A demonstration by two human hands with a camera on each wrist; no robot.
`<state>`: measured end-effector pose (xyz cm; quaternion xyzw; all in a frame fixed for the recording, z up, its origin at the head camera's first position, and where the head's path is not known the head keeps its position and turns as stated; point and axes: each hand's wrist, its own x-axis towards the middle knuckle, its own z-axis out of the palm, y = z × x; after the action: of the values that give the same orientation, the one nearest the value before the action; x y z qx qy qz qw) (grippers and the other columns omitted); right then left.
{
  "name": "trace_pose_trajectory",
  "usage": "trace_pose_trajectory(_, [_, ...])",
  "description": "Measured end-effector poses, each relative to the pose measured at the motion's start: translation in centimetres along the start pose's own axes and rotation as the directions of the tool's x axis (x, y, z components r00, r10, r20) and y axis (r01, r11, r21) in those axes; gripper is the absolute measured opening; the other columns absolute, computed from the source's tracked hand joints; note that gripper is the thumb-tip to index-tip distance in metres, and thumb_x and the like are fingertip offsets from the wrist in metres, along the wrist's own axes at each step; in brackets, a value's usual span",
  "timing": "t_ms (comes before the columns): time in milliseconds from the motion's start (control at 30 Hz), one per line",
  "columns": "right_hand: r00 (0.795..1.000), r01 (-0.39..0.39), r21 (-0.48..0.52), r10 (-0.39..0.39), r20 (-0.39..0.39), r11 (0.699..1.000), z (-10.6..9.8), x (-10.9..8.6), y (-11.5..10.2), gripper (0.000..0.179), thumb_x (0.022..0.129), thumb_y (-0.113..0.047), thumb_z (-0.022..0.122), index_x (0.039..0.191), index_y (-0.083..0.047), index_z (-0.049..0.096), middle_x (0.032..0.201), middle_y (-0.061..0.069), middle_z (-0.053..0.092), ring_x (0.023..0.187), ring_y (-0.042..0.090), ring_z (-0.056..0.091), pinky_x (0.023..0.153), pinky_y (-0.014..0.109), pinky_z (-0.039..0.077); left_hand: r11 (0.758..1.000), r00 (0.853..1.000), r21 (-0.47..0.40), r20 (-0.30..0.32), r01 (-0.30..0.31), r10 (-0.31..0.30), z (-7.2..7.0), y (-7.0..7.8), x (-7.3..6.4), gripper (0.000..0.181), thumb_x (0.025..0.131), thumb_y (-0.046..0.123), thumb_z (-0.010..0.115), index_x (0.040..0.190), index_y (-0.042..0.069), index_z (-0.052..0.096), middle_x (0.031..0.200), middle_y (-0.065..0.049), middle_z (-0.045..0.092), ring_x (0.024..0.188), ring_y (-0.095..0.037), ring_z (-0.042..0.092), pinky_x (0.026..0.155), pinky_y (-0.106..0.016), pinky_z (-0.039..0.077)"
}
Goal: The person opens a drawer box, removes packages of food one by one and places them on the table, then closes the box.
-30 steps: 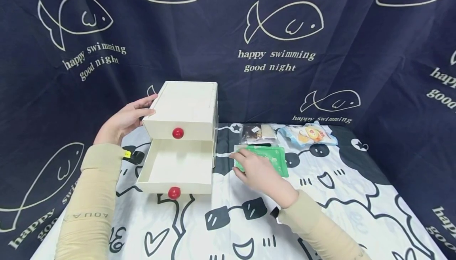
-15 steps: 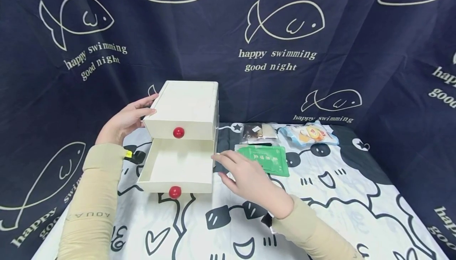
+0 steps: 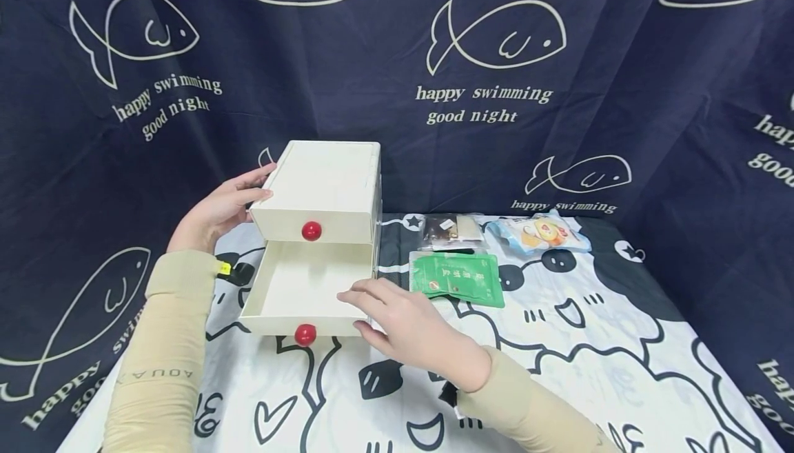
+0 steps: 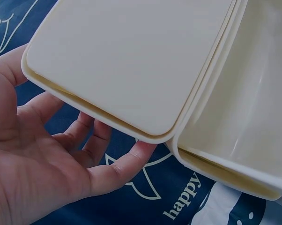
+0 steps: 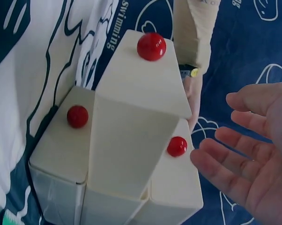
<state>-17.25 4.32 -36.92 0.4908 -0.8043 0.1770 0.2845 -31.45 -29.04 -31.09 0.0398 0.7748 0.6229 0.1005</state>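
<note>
A white cabinet [image 3: 322, 174] with red knobs stands left of centre, one drawer [image 3: 298, 294] pulled out, its white floor bare. My left hand [image 3: 214, 212] rests against the cabinet's upper left edge. In the left wrist view, the left hand's fingers [image 4: 101, 136] touch the rim of a cream panel [image 4: 127, 51]. My right hand [image 3: 412, 322] reaches over the drawer's right front corner, holding nothing. The right wrist view shows that right hand [image 5: 253, 159] with fingers spread, beside the drawer front [image 5: 141, 86] and its red knob [image 5: 152, 46].
Right of the cabinet lie a green packet [image 3: 459, 277], a clear packet with dark contents [image 3: 453, 239] behind it, and a blue-and-white snack bag [image 3: 542, 232]. A printed cloth [image 3: 558, 398] covers the table. A navy fish-print curtain [image 3: 397, 60] hangs behind.
My right hand has moved left from the green packet to over the drawer's right front corner. The packet stays where it was. The left hand and cabinet have not moved.
</note>
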Motion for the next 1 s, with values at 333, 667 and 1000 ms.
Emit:
trace_pose_trajectory(333, [0.988, 0.142, -0.071, -0.146, -0.053, 0.987, 2.0, 0.5, -1.2, 0.042, 0.079, -0.016, 0.071, 0.12, -0.016, 0.061, 0.11, -0.001, 0.062, 0.096, 0.011, 0.059, 0.069, 0.019, 0.051, 1.0, 1.0, 0.002, 0.001, -0.003, 0.003, 0.0, -0.1, 0.0, 0.066, 0.095, 0.013, 0.054, 0.151, 0.027, 0.022, 0.156, -0.007, 0.02, 0.118, -0.015, 0.042, 0.079, -0.028, 0.048])
trace_pose_trajectory(667, [0.974, 0.2, -0.174, -0.215, -0.074, 0.964, 3.4, 0.9, -2.3, 0.034, 0.083, -0.012, 0.059, 0.117, -0.014, 0.063, 0.106, -0.001, 0.064, 0.092, 0.012, 0.058, 0.073, 0.02, 0.05, 1.0, 1.0, 0.0, -0.001, -0.003, 0.003, 0.0, -0.1, 0.0, 0.066, 0.095, 0.013, 0.055, 0.151, 0.026, 0.022, 0.156, -0.006, 0.02, 0.119, -0.015, 0.042, 0.079, -0.028, 0.048])
trace_pose_trajectory(1000, [0.952, 0.287, -0.289, -0.306, -0.019, 0.913, 4.2, 1.2, -3.4, 0.033, 0.1, -0.011, 0.036, 0.117, -0.018, 0.063, 0.111, -0.004, 0.063, 0.091, 0.013, 0.057, 0.08, 0.024, 0.048, 1.0, 1.0, 0.001, -0.002, -0.009, 0.009, -0.1, -0.1, 0.1, 0.066, 0.095, 0.013, 0.055, 0.151, 0.025, 0.023, 0.156, -0.006, 0.021, 0.121, -0.015, 0.04, 0.081, -0.03, 0.046])
